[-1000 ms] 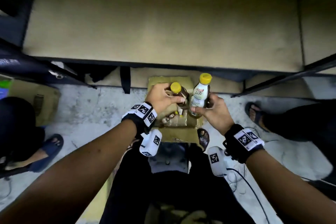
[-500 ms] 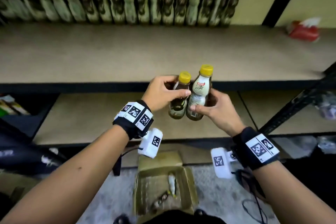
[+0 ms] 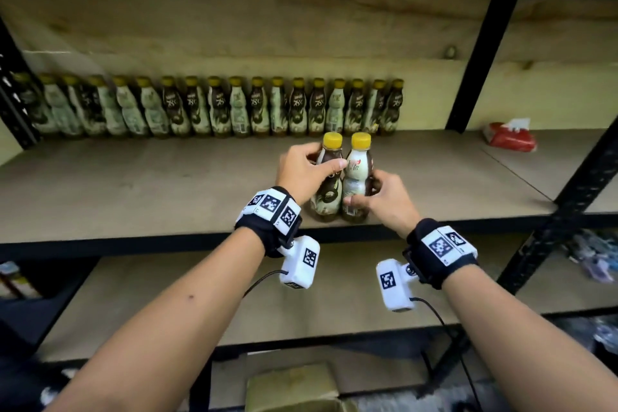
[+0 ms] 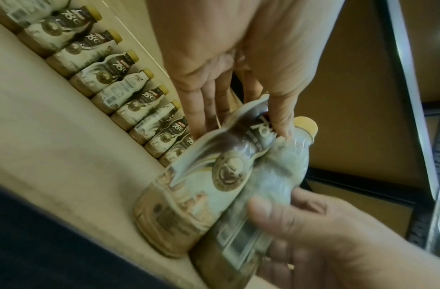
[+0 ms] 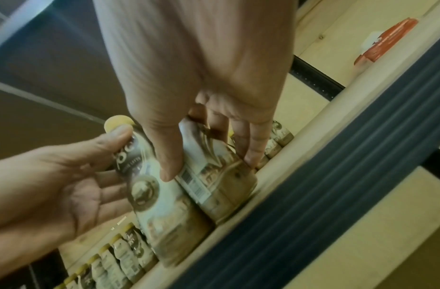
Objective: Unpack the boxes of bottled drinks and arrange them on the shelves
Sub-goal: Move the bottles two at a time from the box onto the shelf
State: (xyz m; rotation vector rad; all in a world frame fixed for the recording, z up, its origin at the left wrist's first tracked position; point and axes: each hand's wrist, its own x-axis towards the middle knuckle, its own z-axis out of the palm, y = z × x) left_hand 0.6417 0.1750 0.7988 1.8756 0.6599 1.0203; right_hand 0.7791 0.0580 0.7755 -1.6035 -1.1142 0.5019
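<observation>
Two yellow-capped bottles stand side by side at the front edge of the middle shelf (image 3: 133, 191). My left hand (image 3: 321, 164) grips the dark-labelled bottle (image 3: 329, 197) around its neck and shoulder. My right hand (image 3: 363, 192) grips the white-labelled bottle (image 3: 357, 170) lower on its body. In the left wrist view the dark-labelled bottle (image 4: 214, 176) has its base on the shelf board. In the right wrist view my thumb and fingers (image 5: 253, 146) wrap the white-labelled bottle (image 5: 221, 185). A long row of the same bottles (image 3: 217, 107) lines the back of the shelf.
A red tissue pack (image 3: 510, 137) lies on the shelf at the right. Black uprights (image 3: 481, 60) frame the bay. A lower shelf (image 3: 167, 294) sits beneath my arms. The cardboard box (image 3: 294, 388) is on the floor below.
Both hands lifted the two bottles out of the box on the floor and up to the middle shelf. The bottles now sit at its front edge, and my view has tilted up.
</observation>
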